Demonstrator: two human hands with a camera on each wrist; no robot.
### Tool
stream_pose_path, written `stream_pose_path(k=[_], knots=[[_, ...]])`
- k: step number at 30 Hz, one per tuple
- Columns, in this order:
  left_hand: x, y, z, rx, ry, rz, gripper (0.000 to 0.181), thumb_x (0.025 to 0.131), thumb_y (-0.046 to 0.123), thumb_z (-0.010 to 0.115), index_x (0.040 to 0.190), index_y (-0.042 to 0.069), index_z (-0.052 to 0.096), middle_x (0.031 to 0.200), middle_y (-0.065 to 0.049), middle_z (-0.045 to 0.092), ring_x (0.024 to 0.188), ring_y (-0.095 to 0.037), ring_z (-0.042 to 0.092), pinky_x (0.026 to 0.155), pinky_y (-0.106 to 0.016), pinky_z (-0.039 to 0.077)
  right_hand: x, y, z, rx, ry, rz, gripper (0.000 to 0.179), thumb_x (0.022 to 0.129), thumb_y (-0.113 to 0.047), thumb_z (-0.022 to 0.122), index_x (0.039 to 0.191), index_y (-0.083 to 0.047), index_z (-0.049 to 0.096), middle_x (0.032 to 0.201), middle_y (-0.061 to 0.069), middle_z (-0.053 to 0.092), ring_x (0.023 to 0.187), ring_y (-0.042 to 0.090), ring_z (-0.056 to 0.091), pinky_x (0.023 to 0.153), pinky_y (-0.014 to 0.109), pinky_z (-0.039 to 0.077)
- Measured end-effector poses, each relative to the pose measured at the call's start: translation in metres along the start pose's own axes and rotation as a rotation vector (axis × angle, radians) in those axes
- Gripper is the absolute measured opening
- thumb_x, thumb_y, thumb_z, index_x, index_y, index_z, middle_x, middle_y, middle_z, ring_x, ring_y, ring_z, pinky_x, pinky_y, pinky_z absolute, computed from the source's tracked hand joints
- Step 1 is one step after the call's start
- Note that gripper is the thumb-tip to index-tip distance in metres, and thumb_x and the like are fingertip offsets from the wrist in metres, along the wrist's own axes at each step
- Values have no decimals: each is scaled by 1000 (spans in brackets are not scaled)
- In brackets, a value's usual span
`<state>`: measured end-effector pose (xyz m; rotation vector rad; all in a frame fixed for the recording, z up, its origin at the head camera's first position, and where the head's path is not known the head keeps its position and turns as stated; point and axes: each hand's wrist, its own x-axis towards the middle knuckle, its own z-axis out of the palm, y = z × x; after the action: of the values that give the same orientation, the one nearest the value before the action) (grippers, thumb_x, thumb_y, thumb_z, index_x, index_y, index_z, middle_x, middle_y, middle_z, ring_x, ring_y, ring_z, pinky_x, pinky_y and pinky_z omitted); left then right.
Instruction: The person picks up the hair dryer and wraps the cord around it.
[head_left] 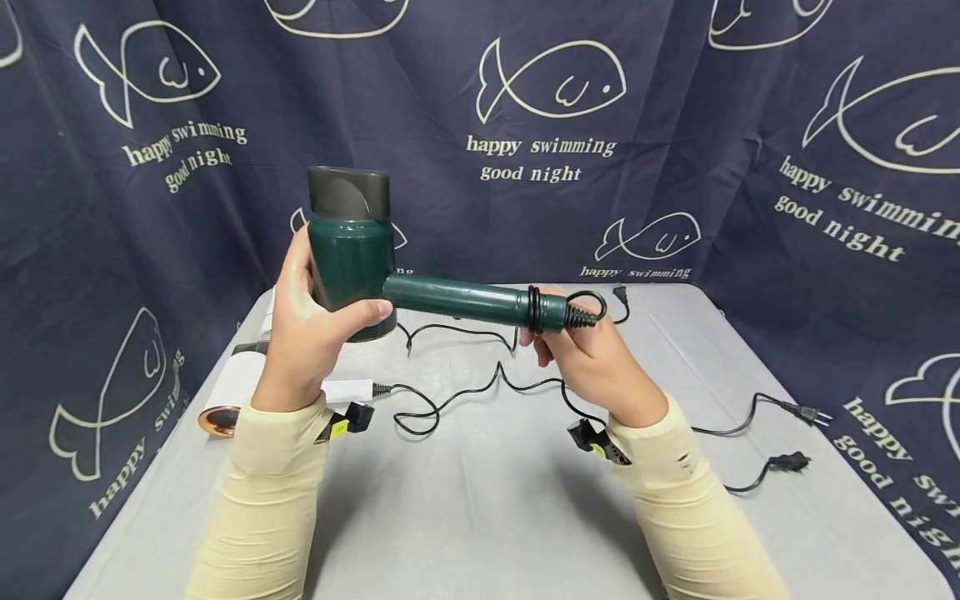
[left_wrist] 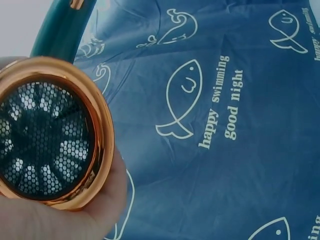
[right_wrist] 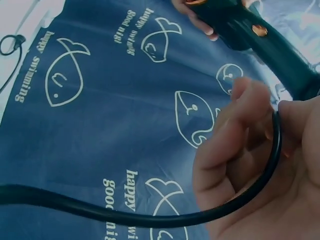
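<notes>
A dark green hair dryer (head_left: 351,262) with a black nozzle is held up above the table, nozzle pointing upward and handle reaching right. My left hand (head_left: 303,321) grips its barrel, thumb across the lower front. The left wrist view shows the copper ring (left_wrist: 105,135) round its mesh intake. At the handle's far end is my right hand (head_left: 600,358), partly behind it in the head view. There, black cord (head_left: 535,310) loops round the handle. In the right wrist view, the right thumb and curled fingers pinch the power cord (right_wrist: 165,220) close to the handle.
A white hair dryer (head_left: 238,379) with a copper rim lies at the table's left, partly hidden by the left forearm. Black cords (head_left: 442,404) wander across the grey table (head_left: 465,517). Plugs (head_left: 813,415) lie near its right edge. Dark blue fish-print curtains (head_left: 450,208) stand around it.
</notes>
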<state>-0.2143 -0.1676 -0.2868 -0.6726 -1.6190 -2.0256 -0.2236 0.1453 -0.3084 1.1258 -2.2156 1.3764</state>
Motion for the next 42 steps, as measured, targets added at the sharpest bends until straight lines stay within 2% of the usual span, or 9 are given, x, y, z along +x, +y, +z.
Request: stream_pose_path(k=[7, 11, 14, 16, 21, 27, 30, 37, 42], knots=[[0, 3, 3, 47, 44, 21, 92, 65, -18, 80, 147, 16, 52, 132, -14, 62, 115, -32, 61, 85, -34, 58, 0, 3, 6, -239, 39, -47, 22, 108, -12, 49, 96, -15, 67, 80, -7, 64, 57, 4, 55, 56, 22, 46], [-2, 10, 8, 73, 76, 34, 91, 67, -16, 80, 147, 16, 52, 131, -13, 61, 116, -30, 60, 86, -33, 56, 0, 2, 7, -349, 44, -59, 16, 106, -17, 54, 106, -15, 70, 86, -7, 66, 66, 3, 57, 63, 22, 49], [-4, 15, 11, 109, 105, 36, 89, 69, -13, 79, 148, 18, 51, 131, -11, 59, 116, -29, 58, 86, -33, 55, 0, 0, 8, -430, 32, -50, 16, 105, -21, 55, 112, -15, 69, 92, -9, 68, 67, 4, 55, 63, 24, 47], [-5, 17, 13, 126, 118, 34, 90, 70, -12, 79, 149, 19, 50, 133, -10, 58, 117, -28, 57, 87, -32, 55, -1, -2, 9, -462, 8, -32, 16, 105, -24, 56, 113, -16, 66, 89, -9, 67, 63, 5, 52, 59, 24, 46], [-5, 18, 15, 132, 155, 37, 89, 71, -11, 78, 149, 19, 49, 135, -10, 57, 117, -29, 57, 86, -32, 55, -2, -5, 10, -480, -54, 9, 16, 104, -29, 59, 112, -16, 63, 72, -10, 55, 60, 5, 49, 60, 25, 45], [-4, 17, 17, 146, 221, 57, 87, 71, -11, 78, 147, 19, 50, 132, -9, 59, 114, -29, 60, 85, -32, 55, -4, -9, 10, -492, -76, 40, 11, 102, -30, 64, 99, -20, 59, 72, -13, 54, 58, 5, 49, 58, 26, 45], [-3, 17, 17, 145, 235, 76, 87, 70, -12, 78, 147, 19, 50, 132, -10, 59, 115, -30, 62, 86, -32, 56, -5, -13, 9, -498, -78, 45, 10, 102, -28, 64, 99, -21, 58, 72, -14, 54, 58, 5, 49, 58, 25, 45], [-2, 14, 17, 265, 241, 112, 92, 69, -8, 81, 150, 18, 47, 136, -4, 56, 117, -25, 57, 90, -31, 52, -8, -23, 7, -551, -33, -14, 12, 103, -24, 61, 110, -16, 66, 72, -14, 54, 61, 3, 48, 62, 25, 46], [-2, 15, 18, 361, 211, 117, 93, 68, -7, 82, 150, 18, 47, 136, -3, 57, 114, -19, 55, 90, -29, 49, -7, -24, 3, -569, 53, -112, 10, 102, -17, 63, 107, -13, 71, 77, -9, 57, 65, 5, 48, 62, 23, 43]])
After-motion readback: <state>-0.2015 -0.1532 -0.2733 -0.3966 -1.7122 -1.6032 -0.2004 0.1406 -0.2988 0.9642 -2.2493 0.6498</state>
